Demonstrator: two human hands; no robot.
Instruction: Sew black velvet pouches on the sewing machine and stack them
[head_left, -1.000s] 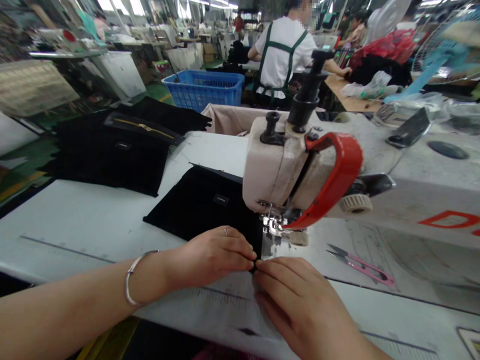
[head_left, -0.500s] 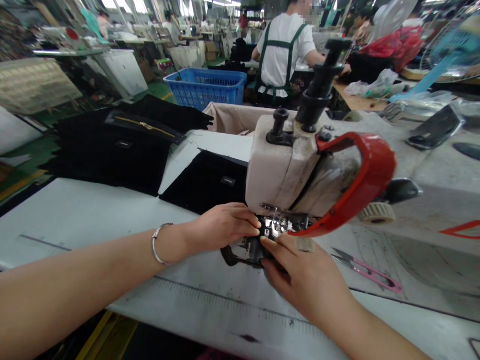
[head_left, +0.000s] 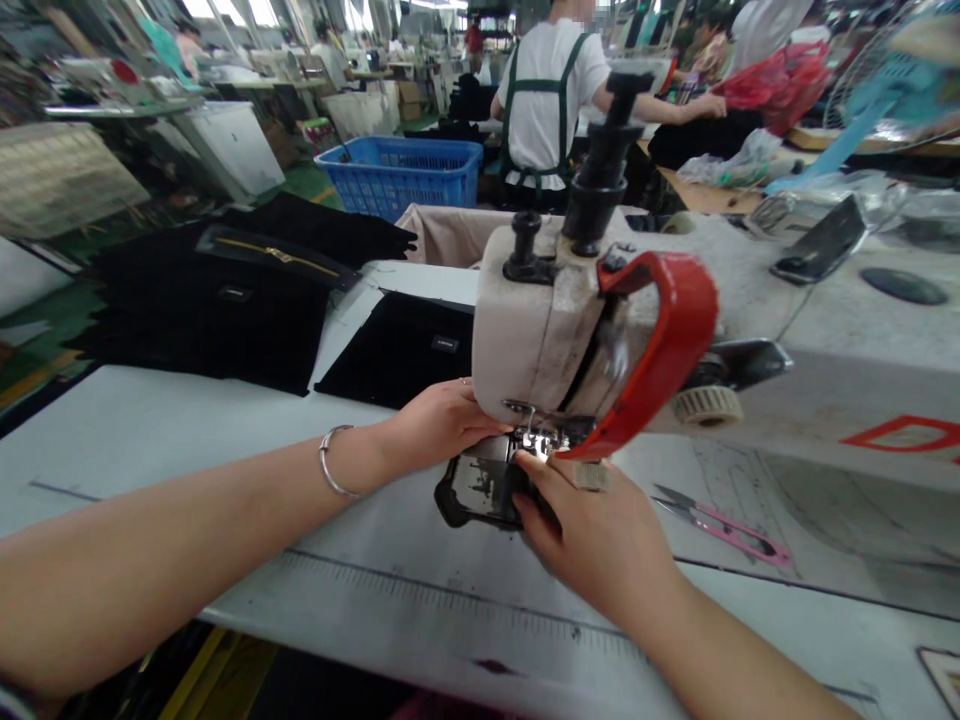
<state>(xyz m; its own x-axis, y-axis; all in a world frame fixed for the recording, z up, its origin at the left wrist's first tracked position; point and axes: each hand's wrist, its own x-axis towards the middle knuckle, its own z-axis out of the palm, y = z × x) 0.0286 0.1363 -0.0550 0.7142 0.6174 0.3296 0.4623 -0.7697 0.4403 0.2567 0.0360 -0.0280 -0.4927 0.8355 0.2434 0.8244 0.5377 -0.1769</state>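
Observation:
Beside the needle area of a sewing machine (head_left: 517, 330), my left hand (head_left: 442, 425) has its fingers bent together at the edge of a black fabric piece (head_left: 397, 345) with a small label. The machine head partly hides those fingertips. My right hand (head_left: 600, 515) is at the near side of the presser foot (head_left: 534, 440), index finger and thumb curled toward each other. Something dark shows between them, too hidden to name. Under both hands is the metal plate (head_left: 480, 485). A red curved guard (head_left: 686, 320) arches over my right hand.
Pink-handled thread snips (head_left: 739, 535) lie right of my right hand. A stack of black fabric pieces (head_left: 195, 330) is at the left, a zippered one on top. Behind stand a blue basket (head_left: 401, 180) and a person in an apron (head_left: 540, 100). A ruler scale (head_left: 420, 590) runs along the table.
My left hand has moved slightly away, its fingertips now further behind the machine head, so more of the metal plate shows. The right hand stays by the presser foot. The view has shifted slightly.

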